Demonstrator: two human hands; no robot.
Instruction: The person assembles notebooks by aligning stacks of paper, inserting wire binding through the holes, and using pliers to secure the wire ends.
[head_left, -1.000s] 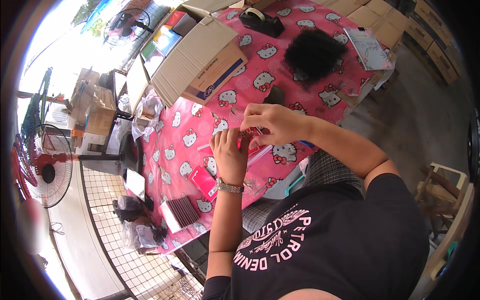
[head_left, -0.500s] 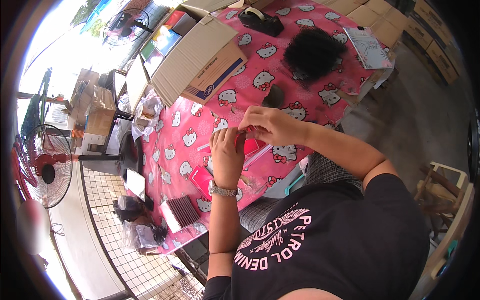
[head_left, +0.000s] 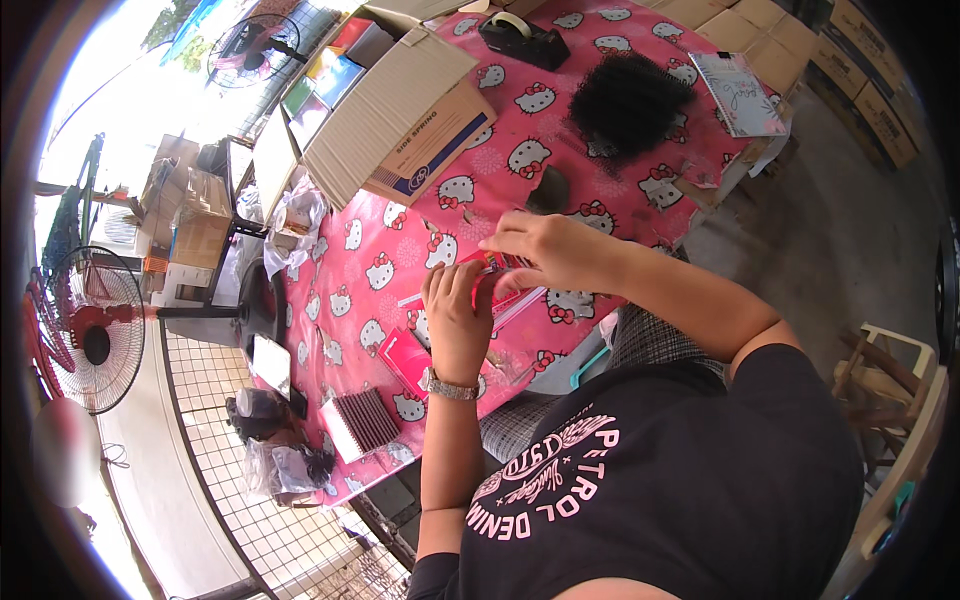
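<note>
Compared with half a second ago both hands sit slightly lower and nearer the worktop edge, still working the same small red packet; a second ago the right hand was a bit farther up the cloth. Left hand is palm-up with fingers curled onto the packet's left end, wristwatch on that wrist. Right hand comes in from the right, fingers pinched together on the packet's top edge. Packet is flat and thin, long axis running roughly left to right across the view, right end tipped slightly toward the far side; exact print too small to tell. It is held just above the pink cartoon-cat worktop, near its front edge. Just left-near of the hands lies a pink card, further near-left a dark ribbed stack. Far side: open cardboard box, black hair bundle, tape dispenser, notebook.
</note>
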